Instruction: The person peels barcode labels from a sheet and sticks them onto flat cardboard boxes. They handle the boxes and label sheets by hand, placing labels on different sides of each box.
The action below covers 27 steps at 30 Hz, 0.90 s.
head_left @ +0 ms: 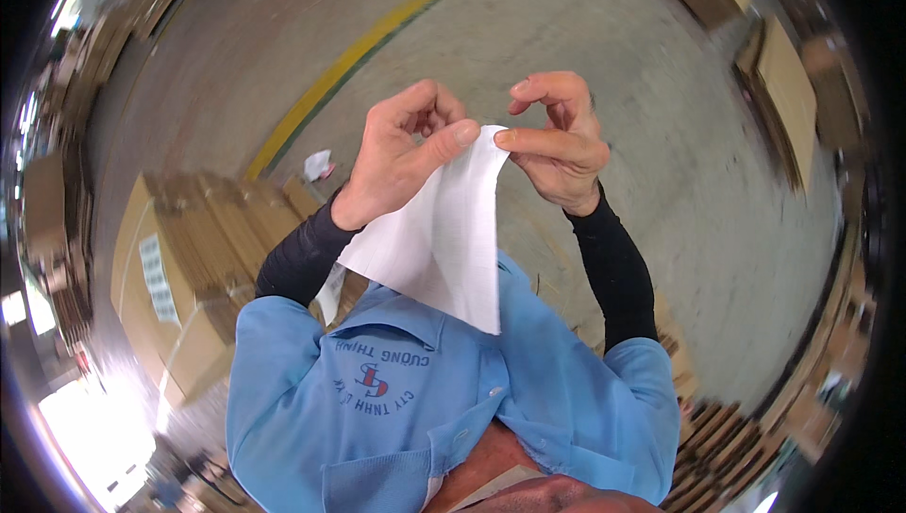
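Observation:
A thin white sheet (458,230), paper-like and creased, hangs at a slant in front of my chest. My left hand (401,150) is closed on its upper edge, thumb pressed on top and fingers curled behind. At the sheet's upper right corner, the tip of a digit of my right hand (562,140) presses on it. Another finger of that hand is bent and raised above the corner, with a gap between. What lies behind the corner is hidden. Black sleeves cover both my forearms, below them a light blue shirt (283,390).
Bundled flat cardboard (208,239) with a white label (159,277) stands at the left. More cardboard (783,98) stands at the far right. Slatted wood (722,447) lies low right. A yellow line (377,36) crosses the grey floor, near a crumpled white scrap (319,165).

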### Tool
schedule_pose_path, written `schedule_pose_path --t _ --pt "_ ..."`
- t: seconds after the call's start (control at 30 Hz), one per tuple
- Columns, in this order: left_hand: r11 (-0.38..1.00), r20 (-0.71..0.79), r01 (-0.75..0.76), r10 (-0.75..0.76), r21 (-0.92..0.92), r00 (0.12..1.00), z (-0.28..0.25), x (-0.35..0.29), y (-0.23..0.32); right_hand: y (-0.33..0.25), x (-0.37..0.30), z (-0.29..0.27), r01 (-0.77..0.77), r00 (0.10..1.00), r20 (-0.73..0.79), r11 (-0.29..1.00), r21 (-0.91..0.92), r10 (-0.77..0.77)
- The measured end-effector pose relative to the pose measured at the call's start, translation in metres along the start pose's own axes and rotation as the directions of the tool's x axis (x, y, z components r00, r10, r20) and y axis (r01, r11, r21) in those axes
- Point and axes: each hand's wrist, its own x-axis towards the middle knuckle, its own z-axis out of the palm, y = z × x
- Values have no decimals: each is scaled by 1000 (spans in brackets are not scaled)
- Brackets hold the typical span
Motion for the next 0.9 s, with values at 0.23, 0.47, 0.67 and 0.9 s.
schedule_pose_path --t 0.23,0.47,0.67,0.9 --pt "966 479 99 28 -237 877 169 171 -86 31 -66 -198 -165 959 -254 978 -131 128" --pt "899 713 344 -51 -273 699 368 369 -145 59 -88 -441 -357 897 -350 909 -214 270" --pt "997 740 25 34 -69 671 454 474 -95 42 -72 -546 -481 586 -610 835 267 533" --pt "922 818 -329 26 202 574 576 571 -78 56 -58 -740 -741 578 -237 624 250 781"
